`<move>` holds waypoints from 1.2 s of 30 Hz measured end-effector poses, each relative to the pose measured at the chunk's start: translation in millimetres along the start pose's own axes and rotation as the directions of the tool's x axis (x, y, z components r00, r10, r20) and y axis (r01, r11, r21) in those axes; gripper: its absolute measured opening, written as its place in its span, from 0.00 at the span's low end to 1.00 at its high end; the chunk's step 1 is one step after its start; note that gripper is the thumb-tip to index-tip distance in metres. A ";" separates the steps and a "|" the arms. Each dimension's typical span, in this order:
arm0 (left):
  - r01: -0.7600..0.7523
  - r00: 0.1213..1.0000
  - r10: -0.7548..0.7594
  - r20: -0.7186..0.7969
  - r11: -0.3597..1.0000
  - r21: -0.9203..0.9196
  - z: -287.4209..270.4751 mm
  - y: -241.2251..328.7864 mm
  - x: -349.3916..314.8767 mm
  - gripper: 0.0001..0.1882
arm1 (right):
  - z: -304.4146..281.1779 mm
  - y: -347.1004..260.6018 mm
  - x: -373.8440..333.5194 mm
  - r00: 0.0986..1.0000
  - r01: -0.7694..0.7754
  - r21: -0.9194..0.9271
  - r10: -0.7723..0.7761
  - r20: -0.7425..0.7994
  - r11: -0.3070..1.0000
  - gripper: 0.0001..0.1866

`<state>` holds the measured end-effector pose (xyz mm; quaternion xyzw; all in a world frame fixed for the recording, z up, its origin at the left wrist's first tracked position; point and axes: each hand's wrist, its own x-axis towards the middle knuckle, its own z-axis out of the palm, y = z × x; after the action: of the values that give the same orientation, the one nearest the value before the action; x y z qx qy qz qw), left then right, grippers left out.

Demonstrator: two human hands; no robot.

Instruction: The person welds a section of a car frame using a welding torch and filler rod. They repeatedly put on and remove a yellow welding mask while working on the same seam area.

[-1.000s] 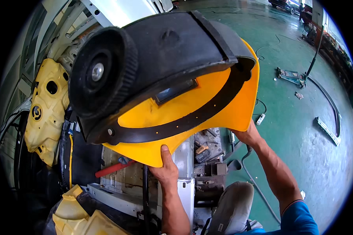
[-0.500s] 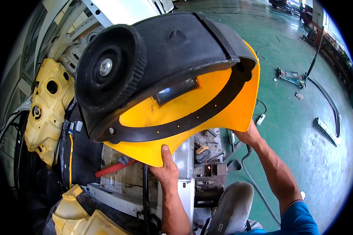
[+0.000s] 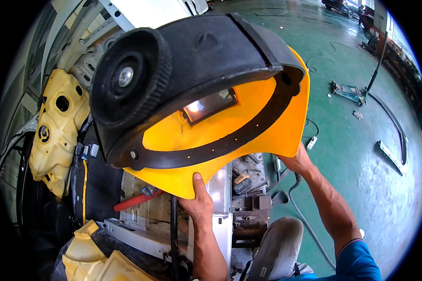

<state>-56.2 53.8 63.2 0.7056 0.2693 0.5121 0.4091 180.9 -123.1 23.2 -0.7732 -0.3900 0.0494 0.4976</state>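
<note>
A yellow welding helmet (image 3: 262, 140) with a black headband and a ridged knob fills the middle of the view, its inner side facing me. My left hand (image 3: 198, 202) grips its lower edge, thumb pressed on the yellow shell and the other fingers behind. The helmet's right corner covers most of my right hand (image 3: 296, 161); its fingers, and anything in them, are hidden. A bright white-orange glow shows in the helmet's dark window (image 3: 208, 107).
Below lies a bare metal car body panel (image 3: 157, 220) with a red-handled tool (image 3: 138, 200). Yellowish moulded tanks (image 3: 58, 136) sit on the left. A grey hose (image 3: 297, 196) runs over the green floor, where a floor jack (image 3: 349, 91) stands far right.
A bright glow has appeared in the helmet's window, which was dim with a bluish reflection before. The helmet has shifted very slightly; both hands hold nearly the same place.
</note>
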 end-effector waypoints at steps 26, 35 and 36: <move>-0.014 1.000 0.014 -0.020 1.000 -0.001 1.7 0.0 0.7 0.20 | 0.3 7.4 1.1 0.999 0.053 -0.031 -0.053 0.013 0.998 0.27; 0.025 0.999 -0.025 0.029 0.999 -0.028 -0.9 1.9 1.0 0.21 | -4.0 1.7 -5.1 0.998 -0.069 0.027 0.069 0.009 0.997 0.28; 0.020 0.999 -0.019 0.033 0.999 -0.029 -1.4 0.0 1.2 0.21 | -4.7 0.6 -6.0 0.995 -0.100 0.045 0.100 0.008 0.994 0.29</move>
<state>-57.1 55.2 64.0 0.7051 0.2621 0.5005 0.4285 179.3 -130.6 23.2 -0.7802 -0.3510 0.0851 0.5108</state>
